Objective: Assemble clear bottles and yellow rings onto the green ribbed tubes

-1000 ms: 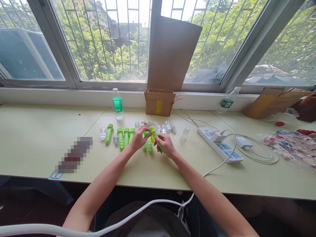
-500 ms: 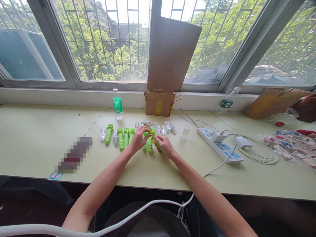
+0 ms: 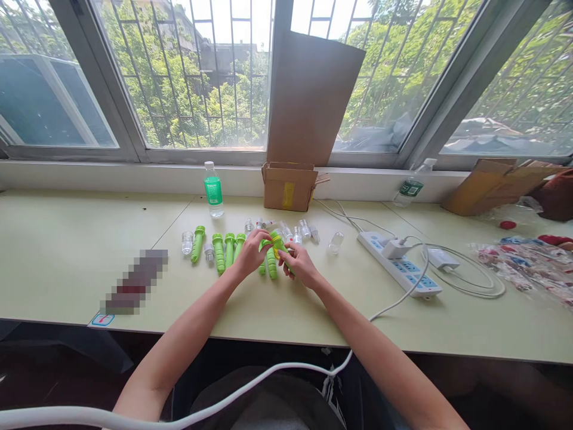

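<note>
My right hand (image 3: pixel 299 264) is wrapped round a green plastic handle (image 3: pixel 279 240) with a ridged upper end, held tilted over the table. At that upper end, my left hand (image 3: pixel 252 253) pinches with thumb and fingertips. Something yellow shows between the hands, too small to make out. Several similar green handles (image 3: pixel 218 254) lie side by side left of and below my hands, some partly hidden by the left one. Behind and around them are several clear plastic covers (image 3: pixel 187 243) and small clear-and-grey pieces (image 3: pixel 209 252). One clear cover (image 3: pixel 335 243) lies apart on the right.
A water bottle (image 3: pixel 213 191) and an open cardboard box (image 3: pixel 289 188) stand at the back. On the right are a power strip (image 3: pixel 398 263) with cables, another bottle (image 3: pixel 409 189) and bagged small items (image 3: pixel 528 260). A white cable (image 3: pixel 268 370) crosses before my body.
The green handle has turned slightly in my hands, and my right fingers have shifted a little higher and loosened on it. My left hand has hardly moved.
</note>
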### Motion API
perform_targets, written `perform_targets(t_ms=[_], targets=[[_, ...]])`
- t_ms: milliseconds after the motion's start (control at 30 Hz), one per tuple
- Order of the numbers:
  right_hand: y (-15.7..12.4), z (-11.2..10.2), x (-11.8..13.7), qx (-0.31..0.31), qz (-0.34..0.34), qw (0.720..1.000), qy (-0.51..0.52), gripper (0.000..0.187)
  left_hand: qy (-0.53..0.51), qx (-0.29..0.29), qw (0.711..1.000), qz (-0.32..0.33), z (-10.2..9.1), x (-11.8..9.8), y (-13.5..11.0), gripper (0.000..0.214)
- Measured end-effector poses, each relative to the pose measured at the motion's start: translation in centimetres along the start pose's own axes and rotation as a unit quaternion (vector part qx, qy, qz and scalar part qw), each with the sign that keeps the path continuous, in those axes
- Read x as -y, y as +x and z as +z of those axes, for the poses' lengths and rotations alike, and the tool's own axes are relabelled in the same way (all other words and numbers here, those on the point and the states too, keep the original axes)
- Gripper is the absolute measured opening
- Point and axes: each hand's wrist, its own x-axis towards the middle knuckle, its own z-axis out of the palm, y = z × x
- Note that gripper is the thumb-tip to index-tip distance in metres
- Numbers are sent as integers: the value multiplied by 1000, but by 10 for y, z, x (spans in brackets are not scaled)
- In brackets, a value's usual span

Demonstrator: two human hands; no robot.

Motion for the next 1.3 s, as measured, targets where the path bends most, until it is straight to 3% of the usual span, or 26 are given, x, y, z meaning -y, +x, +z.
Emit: perform_targets(t_ms=[267,367,567,800,1300], targets=[[3,0,-4,-13,-23,1000,-12,35,-15,8,1000,2,2,1,-1,15],[2,1,-4,-15,-8,1000,-8,29,-11,4,1000,7,3,1,-1,13],[1,1,-3,-12,14,1000,6,34,-18,1,1000,3,-1,-1,1,9],[0,0,1,-8,-2,999,52,31,-44,24,998,29,-7,-5,1,28],[1,-2,1,6,0,1000,8,36,-12,-8,1000,15,0,6,1,13]])
